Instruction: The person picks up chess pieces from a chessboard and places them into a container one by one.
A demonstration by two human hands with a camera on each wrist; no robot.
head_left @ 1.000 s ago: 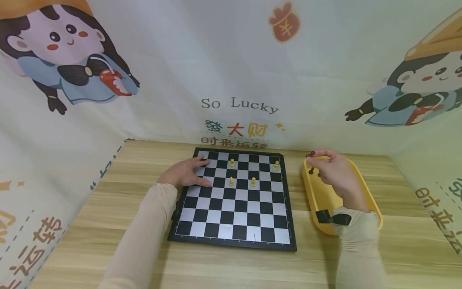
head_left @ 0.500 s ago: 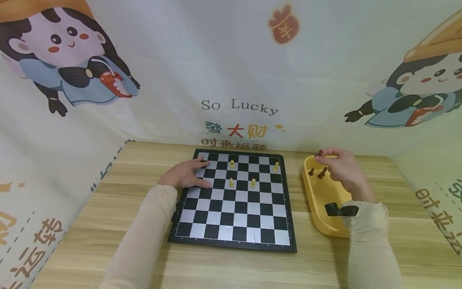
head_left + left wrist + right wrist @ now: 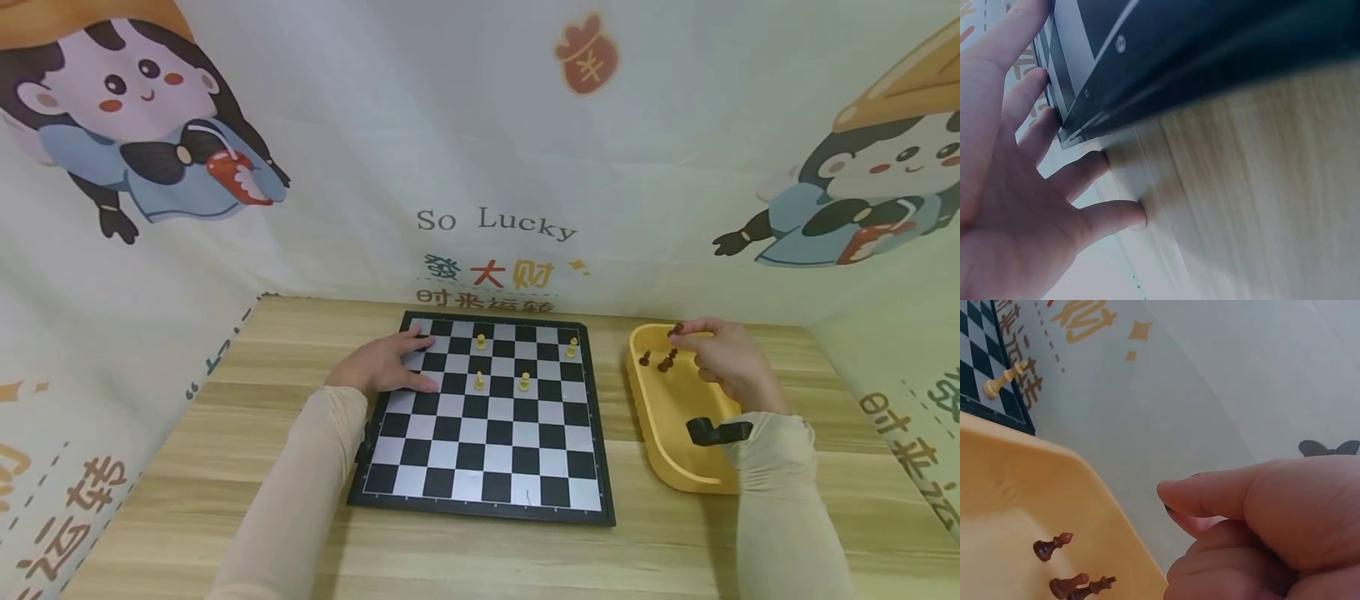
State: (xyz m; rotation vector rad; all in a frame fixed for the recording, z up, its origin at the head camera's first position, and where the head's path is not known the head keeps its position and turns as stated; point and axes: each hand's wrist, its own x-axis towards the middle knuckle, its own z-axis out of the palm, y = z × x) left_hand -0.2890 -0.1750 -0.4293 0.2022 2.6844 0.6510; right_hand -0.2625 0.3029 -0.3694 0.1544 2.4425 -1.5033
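Note:
My left hand lies spread on the left edge of a black-and-white chessboard, thumb and index finger reaching over its squares. In the left wrist view, other fingertips touch the wooden table beside the board's frame. Between thumb and index finger, my right hand pinches a dark brown chess piece over the far end of a yellow tray; the right wrist view mostly hides that piece behind the thumb. Below it in the tray are a brown bishop and two more brown pieces close together.
Several pale yellow chess pieces stand on the far half of the board, one of them near its far right corner. A printed cloth hangs behind the wooden table. A black band is on the right wrist.
My right hand has moved rightward from the tray's left rim, carrying the brown chess piece farther over the tray. Pieces behind the hand came into view. The left hand stays put.

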